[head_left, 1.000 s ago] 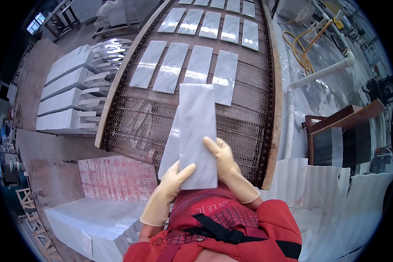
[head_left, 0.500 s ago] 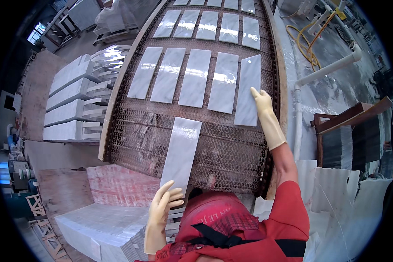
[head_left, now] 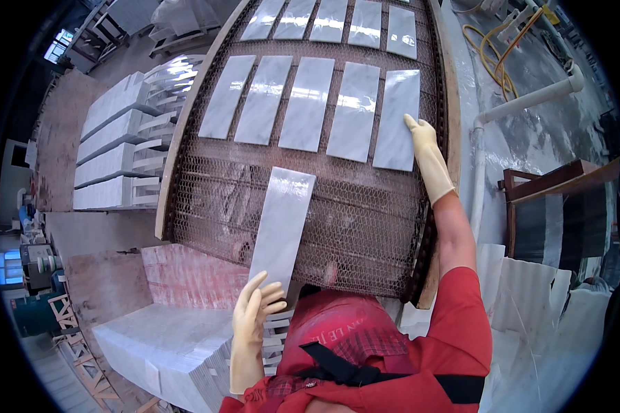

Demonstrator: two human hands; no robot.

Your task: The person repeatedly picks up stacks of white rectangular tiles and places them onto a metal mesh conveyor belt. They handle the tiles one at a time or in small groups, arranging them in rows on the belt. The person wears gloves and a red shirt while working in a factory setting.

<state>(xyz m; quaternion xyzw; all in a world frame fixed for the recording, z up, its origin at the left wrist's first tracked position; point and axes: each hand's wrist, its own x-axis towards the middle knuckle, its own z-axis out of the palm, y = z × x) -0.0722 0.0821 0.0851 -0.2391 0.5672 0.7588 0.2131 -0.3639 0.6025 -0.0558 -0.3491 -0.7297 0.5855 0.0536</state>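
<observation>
My right hand point(head_left: 424, 135), in a cream rubber glove, is closed at the right edge of a white, grey-veined stone tile point(head_left: 397, 124), its thumb side on the surface. This tile stands at the right end of a row of similar wet tiles point(head_left: 306, 103) on a mesh conveyor point(head_left: 365, 227). Nearer me, a single tile point(head_left: 282, 217) lies slightly slanted, its near end at the belt's front edge. My gloved left hand point(head_left: 255, 310) is at that end, fingers spread and overlapping the corner; whether its palm touches the tile cannot be seen.
Wooden rails point(head_left: 179, 131) border the belt. Stacked pale slabs point(head_left: 117, 144) stand at the left; a larger stack point(head_left: 165, 344) sits at lower left beside a red-stained board point(head_left: 193, 275). To the right are a white pipe point(head_left: 530, 100), a yellow hose point(head_left: 492, 58) and a dark-framed rack point(head_left: 558, 213).
The rightmost tile has turned and shifted away from me, now more in line with its row. My right hand has stayed on its edge. My left hand remains by the single tile.
</observation>
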